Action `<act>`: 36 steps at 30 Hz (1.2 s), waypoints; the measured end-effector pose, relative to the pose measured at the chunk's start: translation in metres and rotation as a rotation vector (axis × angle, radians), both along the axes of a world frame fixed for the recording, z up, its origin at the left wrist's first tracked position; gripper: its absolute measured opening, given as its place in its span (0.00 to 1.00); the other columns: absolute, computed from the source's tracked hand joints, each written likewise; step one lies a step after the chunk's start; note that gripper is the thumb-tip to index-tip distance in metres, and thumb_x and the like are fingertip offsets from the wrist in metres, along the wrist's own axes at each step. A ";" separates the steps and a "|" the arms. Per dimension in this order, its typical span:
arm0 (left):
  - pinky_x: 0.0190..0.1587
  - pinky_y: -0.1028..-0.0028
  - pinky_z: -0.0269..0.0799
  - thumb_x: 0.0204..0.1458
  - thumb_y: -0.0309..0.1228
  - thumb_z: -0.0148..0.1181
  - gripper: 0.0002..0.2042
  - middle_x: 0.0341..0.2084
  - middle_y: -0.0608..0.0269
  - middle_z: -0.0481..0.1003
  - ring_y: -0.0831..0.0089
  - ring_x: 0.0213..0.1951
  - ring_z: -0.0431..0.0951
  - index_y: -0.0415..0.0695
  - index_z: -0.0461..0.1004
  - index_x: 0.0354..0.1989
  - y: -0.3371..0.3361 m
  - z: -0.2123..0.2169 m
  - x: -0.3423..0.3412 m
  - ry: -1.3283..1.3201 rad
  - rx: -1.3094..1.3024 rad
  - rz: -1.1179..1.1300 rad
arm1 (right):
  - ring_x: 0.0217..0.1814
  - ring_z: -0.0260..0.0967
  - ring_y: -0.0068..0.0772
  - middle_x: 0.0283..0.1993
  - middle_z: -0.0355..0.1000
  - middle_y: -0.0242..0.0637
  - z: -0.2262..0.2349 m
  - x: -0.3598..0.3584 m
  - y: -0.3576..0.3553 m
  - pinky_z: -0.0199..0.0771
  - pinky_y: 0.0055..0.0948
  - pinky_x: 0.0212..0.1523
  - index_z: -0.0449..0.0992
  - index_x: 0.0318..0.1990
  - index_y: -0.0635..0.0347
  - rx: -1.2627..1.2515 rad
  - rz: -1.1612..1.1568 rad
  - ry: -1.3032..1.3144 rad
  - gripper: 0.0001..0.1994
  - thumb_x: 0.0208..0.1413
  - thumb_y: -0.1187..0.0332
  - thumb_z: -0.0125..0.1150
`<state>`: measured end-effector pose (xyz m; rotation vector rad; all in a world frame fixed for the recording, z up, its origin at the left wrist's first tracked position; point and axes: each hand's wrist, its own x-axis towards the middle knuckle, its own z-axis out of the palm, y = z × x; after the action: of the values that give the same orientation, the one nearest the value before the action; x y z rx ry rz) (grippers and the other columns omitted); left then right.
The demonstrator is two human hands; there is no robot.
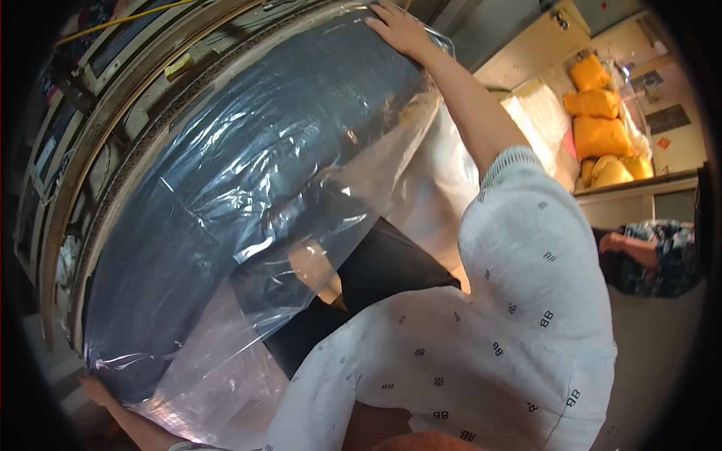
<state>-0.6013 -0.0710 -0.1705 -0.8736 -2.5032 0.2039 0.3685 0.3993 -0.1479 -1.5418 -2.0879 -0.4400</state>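
Note:
A clear plastic sheet (252, 203) lies wrinkled and shiny over a long dark grey fabric piece (165, 248) on the work table. Its loose near part hangs toward my body, over my black-clad legs (387, 263). At the far right end, my right hand (398, 30) rests on the sheet near the table's far edge, fingers stretched and apart. My left hand (95, 389) is low at the left, beside the near left corner of the sheet and fabric. Its fingers are mostly hidden, so its grip cannot be made out.
Beyond the fabric runs a long rail (90, 143) with a dark rough strip along the table edge. A small yellow piece (179, 68) sits on the frame there. Stacked orange bundles (602, 139) stand at the right back. Another person's arm (635, 248) shows at the far right.

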 end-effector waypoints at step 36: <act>0.62 0.66 0.42 0.60 0.39 0.33 0.22 0.58 0.54 0.56 0.60 0.61 0.51 0.42 0.56 0.59 0.184 0.053 0.441 -0.485 -0.008 -1.030 | 0.47 0.68 0.42 0.42 0.71 0.42 -0.252 0.327 -0.307 0.64 0.42 0.49 0.77 0.37 0.50 -1.068 -1.030 -0.009 0.19 0.51 0.48 0.45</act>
<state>-0.1602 0.1128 -0.1177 -2.2627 -2.0674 -0.3820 0.6954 0.0920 -0.3996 -3.1779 -1.3406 0.4720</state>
